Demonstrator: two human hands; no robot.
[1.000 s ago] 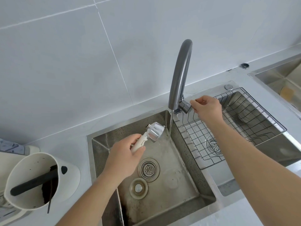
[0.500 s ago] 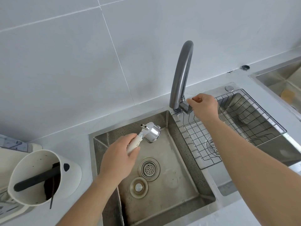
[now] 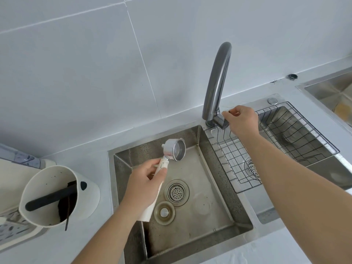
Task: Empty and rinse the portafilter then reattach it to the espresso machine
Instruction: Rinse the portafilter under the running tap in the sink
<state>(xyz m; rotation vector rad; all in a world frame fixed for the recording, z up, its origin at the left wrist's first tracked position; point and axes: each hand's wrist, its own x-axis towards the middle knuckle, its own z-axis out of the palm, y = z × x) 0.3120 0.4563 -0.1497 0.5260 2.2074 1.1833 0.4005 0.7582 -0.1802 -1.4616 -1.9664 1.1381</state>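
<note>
A person's two bare forearms reach over a steel sink (image 3: 224, 189) set in a pale grey surface (image 3: 83, 164). The left hand (image 3: 144, 184) is closed around the white handle of one portafilter (image 3: 174, 152), much of the handle hidden under the fingers; its metal basket tilts up over the back of the basin, open side facing right. Whether grounds remain inside is hard to make out. The right hand (image 3: 242, 121) pinches the lever at the base of one grey tap (image 3: 216, 84). No water runs now, though a stream fell a second ago, and the portafilter has turned and shifted left. Two round drain fittings lie on the basin floor. A wire rack (image 3: 270, 147) sits in the basin to the right. At left, a white knock bin (image 3: 57, 195) with a black bar is partly cut off.
</note>
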